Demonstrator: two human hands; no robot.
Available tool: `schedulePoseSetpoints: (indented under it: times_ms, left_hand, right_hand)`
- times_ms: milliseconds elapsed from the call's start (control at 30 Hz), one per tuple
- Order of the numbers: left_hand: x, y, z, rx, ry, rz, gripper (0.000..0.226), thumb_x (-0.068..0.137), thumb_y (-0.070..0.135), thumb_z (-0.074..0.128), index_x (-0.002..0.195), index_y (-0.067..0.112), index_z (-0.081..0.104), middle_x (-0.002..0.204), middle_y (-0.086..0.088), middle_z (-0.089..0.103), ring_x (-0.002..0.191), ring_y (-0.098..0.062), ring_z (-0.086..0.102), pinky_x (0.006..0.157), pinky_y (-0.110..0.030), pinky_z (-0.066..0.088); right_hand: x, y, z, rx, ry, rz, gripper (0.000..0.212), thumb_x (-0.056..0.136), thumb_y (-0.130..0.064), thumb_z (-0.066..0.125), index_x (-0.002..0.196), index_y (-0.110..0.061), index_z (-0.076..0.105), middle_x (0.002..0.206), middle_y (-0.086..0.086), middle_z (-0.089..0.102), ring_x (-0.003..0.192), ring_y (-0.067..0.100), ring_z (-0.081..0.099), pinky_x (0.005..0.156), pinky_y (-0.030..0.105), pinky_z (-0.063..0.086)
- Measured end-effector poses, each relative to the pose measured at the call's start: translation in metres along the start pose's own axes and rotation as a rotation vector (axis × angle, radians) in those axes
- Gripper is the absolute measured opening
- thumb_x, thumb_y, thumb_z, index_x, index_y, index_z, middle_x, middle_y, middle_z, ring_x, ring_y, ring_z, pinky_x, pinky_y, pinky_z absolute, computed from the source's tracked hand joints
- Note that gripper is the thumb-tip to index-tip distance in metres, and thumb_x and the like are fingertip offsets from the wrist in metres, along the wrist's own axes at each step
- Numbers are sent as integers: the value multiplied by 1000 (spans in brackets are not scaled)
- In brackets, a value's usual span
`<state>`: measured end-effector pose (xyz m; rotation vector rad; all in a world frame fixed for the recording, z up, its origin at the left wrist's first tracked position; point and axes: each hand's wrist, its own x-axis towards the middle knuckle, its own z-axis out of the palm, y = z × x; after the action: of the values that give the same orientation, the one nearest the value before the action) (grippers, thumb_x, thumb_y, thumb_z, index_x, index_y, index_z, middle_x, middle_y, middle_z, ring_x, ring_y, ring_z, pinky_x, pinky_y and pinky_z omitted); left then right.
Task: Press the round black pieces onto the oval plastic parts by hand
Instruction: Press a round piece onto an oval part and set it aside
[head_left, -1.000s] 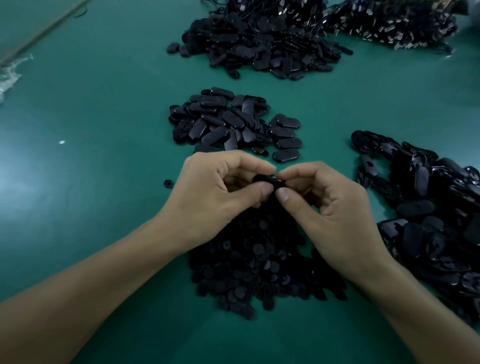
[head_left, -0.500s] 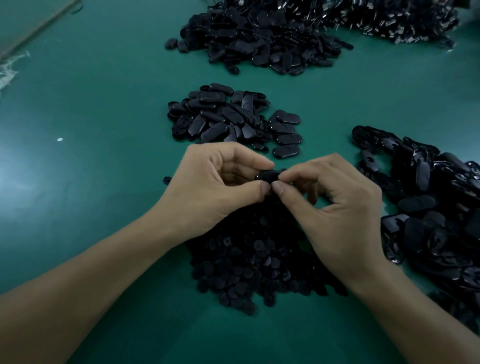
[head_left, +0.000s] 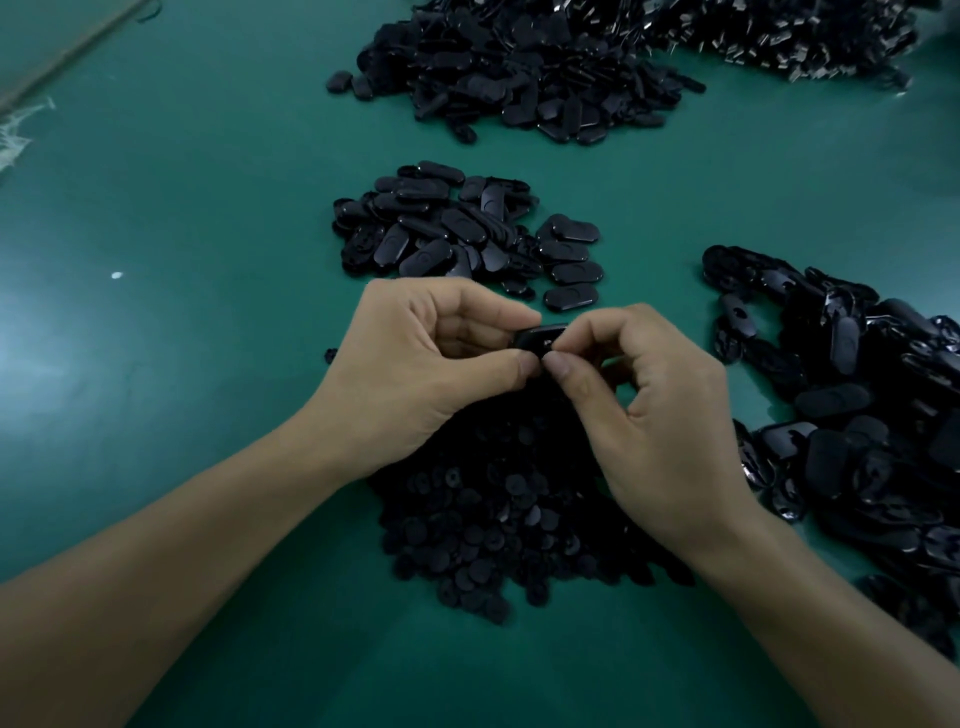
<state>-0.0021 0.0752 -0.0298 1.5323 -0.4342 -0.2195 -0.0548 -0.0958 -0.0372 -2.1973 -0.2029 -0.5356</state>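
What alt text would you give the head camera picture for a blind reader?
The left hand and right hand pinch one black oval part together above a heap of round pieces on a green table. Piles of oval parts lie beyond and to the right.

Black part heaps (head_left: 467, 234) around; bare mat (head_left: 182, 234) leftward

Two hands are counted, the left hand (head_left: 415, 364) and the right hand (head_left: 660, 415), with one oval part (head_left: 540, 335) pinched between them, one pile of round pieces (head_left: 493, 519), one stray round piece (head_left: 330, 356), three heaps of oval parts, namely the centre heap (head_left: 441, 234), the far heap (head_left: 519, 67) and the right heap (head_left: 857, 415), and one far-right heap (head_left: 779, 36) whose dark contents cannot be identified.
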Motion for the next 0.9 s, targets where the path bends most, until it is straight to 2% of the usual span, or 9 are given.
schedulePoseSetpoints:
  times_ms: [100, 233, 367, 567, 700, 800, 900]
  left_hand:
    - [1, 0, 0, -19, 19, -14, 25, 67, 10, 80, 91, 16, 74, 79, -1, 78, 72, -10, 73, 71, -20, 59]
    - [0, -1, 0, -40, 25, -20, 26, 65, 15, 80, 90, 17, 75, 81, -5, 78, 73, -15, 74, 73, -24, 61]
    - [1, -3, -2, -57, 17, -14, 25, 66, 15, 81, 90, 18, 76, 82, -5, 78, 74, -16, 75, 72, -23, 60]
    - [2, -4, -1, -24, -21, 45, 24, 69, 11, 80, 93, 15, 75, 83, 2, 78, 77, -10, 74, 73, -18, 57]
    - [2, -4, -2, -21, -22, 59, 23, 70, 10, 80, 92, 15, 75, 83, 2, 78, 77, -8, 73, 73, -17, 56]
    - [2, -4, -2, 4, -24, 72, 23, 71, 8, 81, 92, 15, 76, 87, -3, 79, 79, -13, 74, 76, -21, 58]
    - [1, -5, -2, 25, -37, 84, 22, 73, 6, 81, 94, 13, 76, 90, -7, 78, 81, -18, 75, 77, -24, 59]
  right_hand:
    - [0, -1, 0, -39, -13, -35, 13, 93, -11, 68, 93, -23, 63, 90, -17, 62, 85, 2, 60, 75, 10, 44]
    - [-1, -1, 1, 28, 43, 25, 8, 93, -15, 67, 93, -22, 64, 83, -14, 66, 79, 8, 63, 69, 19, 51]
    - [0, 0, 0, 131, 65, 92, 17, 93, -17, 69, 90, -30, 58, 86, -11, 66, 78, 9, 65, 67, 18, 51]
    - [0, 0, 1, 200, 29, 143, 17, 90, -21, 67, 86, -32, 55, 87, -5, 68, 78, 15, 66, 70, 39, 56]
    - [0, -1, 0, 191, 20, 150, 22, 89, -21, 67, 84, -36, 52, 86, -4, 69, 77, 17, 67, 69, 43, 55]
    - [0, 0, 0, 194, 36, 154, 25, 89, -20, 68, 82, -35, 50, 86, -7, 70, 77, 16, 67, 69, 42, 56]
    - [0, 0, 0, 201, 50, 151, 26, 89, -17, 68, 81, -30, 47, 85, -13, 70, 78, 13, 68, 71, 34, 57]
